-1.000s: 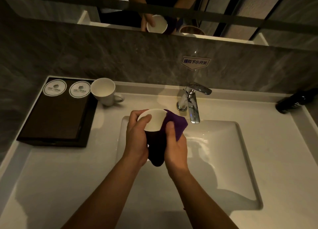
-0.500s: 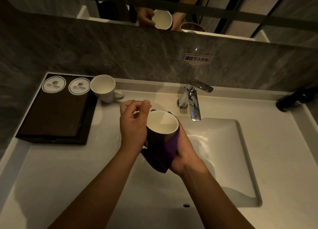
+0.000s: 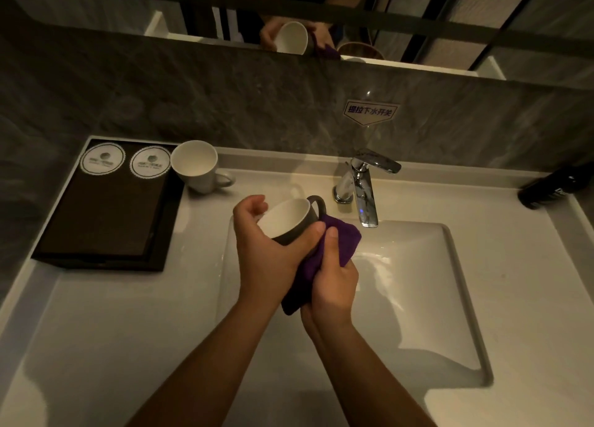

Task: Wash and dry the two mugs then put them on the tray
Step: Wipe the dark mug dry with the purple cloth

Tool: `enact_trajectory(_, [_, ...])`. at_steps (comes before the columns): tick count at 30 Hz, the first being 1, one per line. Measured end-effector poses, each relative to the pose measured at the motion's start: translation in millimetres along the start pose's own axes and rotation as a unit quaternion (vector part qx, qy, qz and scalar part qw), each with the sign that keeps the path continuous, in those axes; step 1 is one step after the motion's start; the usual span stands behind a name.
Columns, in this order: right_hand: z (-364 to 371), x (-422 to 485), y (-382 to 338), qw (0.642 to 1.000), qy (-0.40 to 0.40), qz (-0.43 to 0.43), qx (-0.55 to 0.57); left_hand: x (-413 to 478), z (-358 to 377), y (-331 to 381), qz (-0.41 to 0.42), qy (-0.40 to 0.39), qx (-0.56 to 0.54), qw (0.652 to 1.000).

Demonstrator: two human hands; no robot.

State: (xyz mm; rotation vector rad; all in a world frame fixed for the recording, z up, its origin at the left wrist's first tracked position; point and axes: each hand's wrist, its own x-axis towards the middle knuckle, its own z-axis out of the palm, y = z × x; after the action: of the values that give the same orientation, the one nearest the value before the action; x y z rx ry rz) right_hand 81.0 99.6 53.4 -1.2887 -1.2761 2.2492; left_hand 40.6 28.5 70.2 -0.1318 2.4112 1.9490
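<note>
My left hand [image 3: 270, 259] grips a dark mug [image 3: 284, 221] with a white inside, tilted with its mouth toward the upper left and its handle toward the faucet. It is held over the left part of the sink basin [image 3: 418, 282]. Pressed against the mug's underside is a purple cloth [image 3: 334, 246], which my right hand [image 3: 334, 285] clutches. A second, white mug [image 3: 196, 164] stands upright on the counter, touching the right edge of the dark tray [image 3: 103, 221].
Two round paper coasters [image 3: 125, 160] lie at the back of the tray. A chrome faucet [image 3: 364, 189] stands behind the basin. At the far right of the counter lies a black bottle [image 3: 553, 185]. A mirror above reflects my hands and the mug.
The mug has been turned in my hands: its handle now shows toward the faucet. My left hand moved from the rim to around its body, and the cloth shifted under its right side.
</note>
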Motion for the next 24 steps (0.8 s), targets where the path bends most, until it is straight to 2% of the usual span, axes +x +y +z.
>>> enact_trajectory(3, [-4.4,1.2,-0.5,0.995,-0.042,-0.039,-0.077,6.1,-5.8,-3.8,-0.032,-0.021,-0.055,0.998])
enact_trajectory(7, [-14.1,21.4,-11.9,0.977,-0.09,-0.048,-0.189,16.8,-18.4,-4.7,-0.002,-0.099,-0.044,0.994])
enact_trajectory(10, [-15.0,30.0,-18.9,0.957,-0.093,-0.074,-0.265,23.0,-24.4,0.3,0.008,-0.143,-0.041,0.989])
enact_trajectory(15, [-15.8,23.3,-24.6,0.937,-0.087,-0.236,-0.241,26.8,-28.7,7.6,-0.002,-0.192,-0.05,0.98])
enact_trajectory(17, [-16.8,23.2,-24.5,0.942,-0.071,-0.246,-0.217,25.0,-29.2,6.1,-0.008,-0.196,-0.068,0.978])
enact_trajectory(20, [-10.2,19.2,-24.7,0.969,-0.045,-0.194,-0.148,12.6,-20.7,3.6,-0.041,-0.145,-0.123,0.981])
enact_trajectory(22, [-4.6,15.0,-23.3,0.979,-0.035,-0.18,-0.088,3.8,-11.2,2.2,-0.107,-0.098,-0.178,0.973])
enact_trajectory(24, [-1.8,11.7,-22.1,0.969,-0.029,-0.216,-0.114,-0.9,-5.5,2.0,-0.17,-0.081,-0.241,0.952])
